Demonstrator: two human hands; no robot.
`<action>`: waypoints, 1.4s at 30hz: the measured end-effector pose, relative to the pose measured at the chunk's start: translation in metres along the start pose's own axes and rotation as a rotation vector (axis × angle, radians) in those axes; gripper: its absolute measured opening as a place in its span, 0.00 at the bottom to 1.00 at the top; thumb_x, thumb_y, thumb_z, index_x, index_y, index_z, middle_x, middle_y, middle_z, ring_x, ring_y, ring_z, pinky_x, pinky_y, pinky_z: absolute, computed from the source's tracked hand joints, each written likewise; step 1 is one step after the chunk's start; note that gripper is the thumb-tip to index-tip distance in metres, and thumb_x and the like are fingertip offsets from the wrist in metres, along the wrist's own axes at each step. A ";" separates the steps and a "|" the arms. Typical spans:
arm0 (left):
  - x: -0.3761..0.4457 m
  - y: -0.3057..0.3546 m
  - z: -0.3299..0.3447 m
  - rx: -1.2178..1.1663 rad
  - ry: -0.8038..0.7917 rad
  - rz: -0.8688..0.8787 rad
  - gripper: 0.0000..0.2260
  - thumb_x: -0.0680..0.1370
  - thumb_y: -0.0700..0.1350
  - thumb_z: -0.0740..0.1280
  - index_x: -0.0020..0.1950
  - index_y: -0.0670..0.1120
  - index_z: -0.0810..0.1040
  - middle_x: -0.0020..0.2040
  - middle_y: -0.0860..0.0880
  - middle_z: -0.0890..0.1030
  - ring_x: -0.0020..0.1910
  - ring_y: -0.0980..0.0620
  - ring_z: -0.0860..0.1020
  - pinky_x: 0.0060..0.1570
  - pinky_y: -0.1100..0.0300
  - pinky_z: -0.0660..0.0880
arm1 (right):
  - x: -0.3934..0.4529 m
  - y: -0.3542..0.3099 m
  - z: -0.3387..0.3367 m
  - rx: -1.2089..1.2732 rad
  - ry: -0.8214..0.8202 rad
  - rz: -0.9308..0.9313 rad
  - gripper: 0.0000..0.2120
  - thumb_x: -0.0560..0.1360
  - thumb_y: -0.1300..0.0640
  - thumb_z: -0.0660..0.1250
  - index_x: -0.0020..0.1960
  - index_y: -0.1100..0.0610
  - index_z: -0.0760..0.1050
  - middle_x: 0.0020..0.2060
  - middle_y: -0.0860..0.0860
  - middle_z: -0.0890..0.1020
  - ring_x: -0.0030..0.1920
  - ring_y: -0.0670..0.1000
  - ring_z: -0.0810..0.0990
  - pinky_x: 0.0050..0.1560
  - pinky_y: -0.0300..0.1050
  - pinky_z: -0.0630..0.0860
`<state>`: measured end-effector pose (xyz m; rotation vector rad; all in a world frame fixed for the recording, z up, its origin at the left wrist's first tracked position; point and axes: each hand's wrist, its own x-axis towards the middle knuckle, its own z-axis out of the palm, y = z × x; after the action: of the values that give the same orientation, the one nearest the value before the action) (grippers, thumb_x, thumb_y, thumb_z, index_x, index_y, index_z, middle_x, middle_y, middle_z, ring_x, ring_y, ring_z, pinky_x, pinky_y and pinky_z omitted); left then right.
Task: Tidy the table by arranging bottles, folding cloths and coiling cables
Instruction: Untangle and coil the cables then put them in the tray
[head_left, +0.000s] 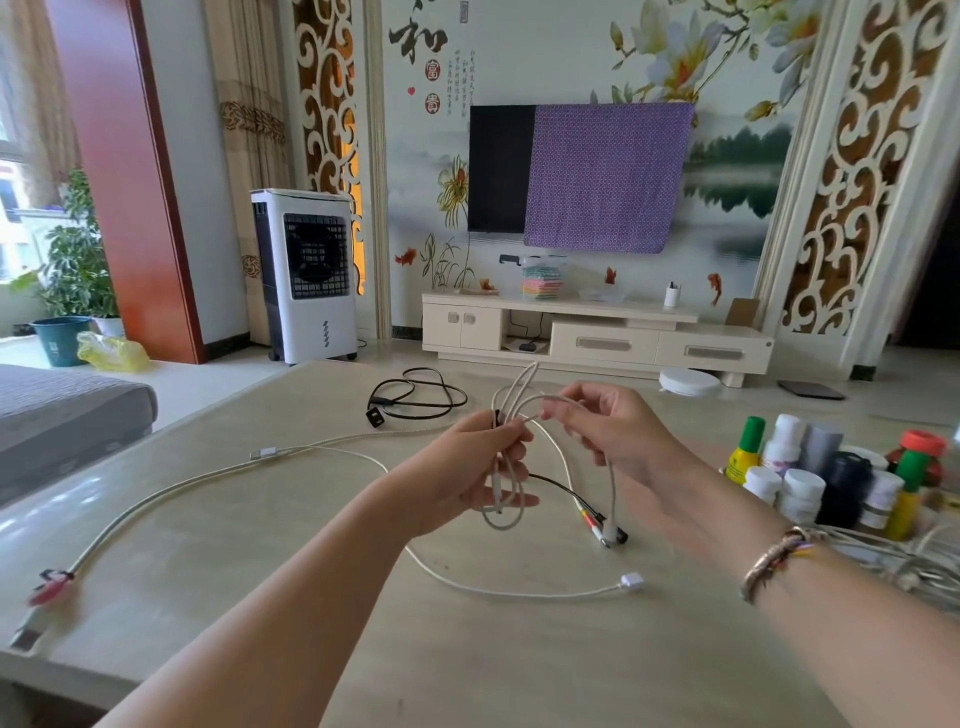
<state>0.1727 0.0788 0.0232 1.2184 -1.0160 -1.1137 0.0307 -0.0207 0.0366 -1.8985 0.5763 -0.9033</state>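
Note:
Above the middle of the beige table (519, 665), my left hand (467, 467) grips a bundle of white cable loops (511, 395). My right hand (613, 431) pinches a strand of the same white cable just right of the bundle. More loops hang below my left hand. A black lead with coloured plugs (602, 525) dangles beside them. A long braided white cable (171, 483) lies across the table's left half. Another thin white cable ends in a plug (631, 580) near the front. A black cable (415, 397) lies loosely coiled at the far side.
Several bottles (831, 478) stand grouped at the table's right edge, with a tangle of pale cables (914, 566) in front of them. A grey sofa (62, 415) sits to the left. A TV cabinet (597, 338) and an air cooler (306, 275) stand beyond the table.

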 end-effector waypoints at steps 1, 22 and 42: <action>0.000 0.000 0.000 0.015 0.029 0.002 0.07 0.82 0.44 0.60 0.49 0.42 0.73 0.35 0.49 0.72 0.35 0.54 0.74 0.47 0.45 0.81 | 0.000 0.000 -0.004 0.017 -0.001 0.040 0.05 0.73 0.53 0.72 0.40 0.52 0.79 0.27 0.45 0.70 0.24 0.41 0.64 0.25 0.31 0.62; 0.005 -0.012 0.009 0.435 0.015 0.168 0.03 0.83 0.40 0.57 0.54 0.41 0.68 0.48 0.45 0.82 0.47 0.50 0.79 0.52 0.55 0.75 | 0.001 0.007 -0.001 0.140 -0.080 0.132 0.07 0.78 0.64 0.63 0.42 0.57 0.71 0.29 0.52 0.80 0.29 0.44 0.69 0.32 0.38 0.62; -0.001 -0.029 0.003 0.425 -0.094 0.115 0.06 0.81 0.38 0.61 0.53 0.39 0.77 0.35 0.50 0.76 0.37 0.54 0.77 0.38 0.70 0.72 | -0.009 0.024 -0.006 0.450 -0.176 0.245 0.08 0.74 0.53 0.69 0.41 0.57 0.78 0.28 0.49 0.66 0.28 0.45 0.65 0.30 0.36 0.63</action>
<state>0.1674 0.0785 -0.0056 1.4288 -1.4269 -0.8972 0.0199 -0.0282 0.0140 -1.4464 0.4428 -0.6344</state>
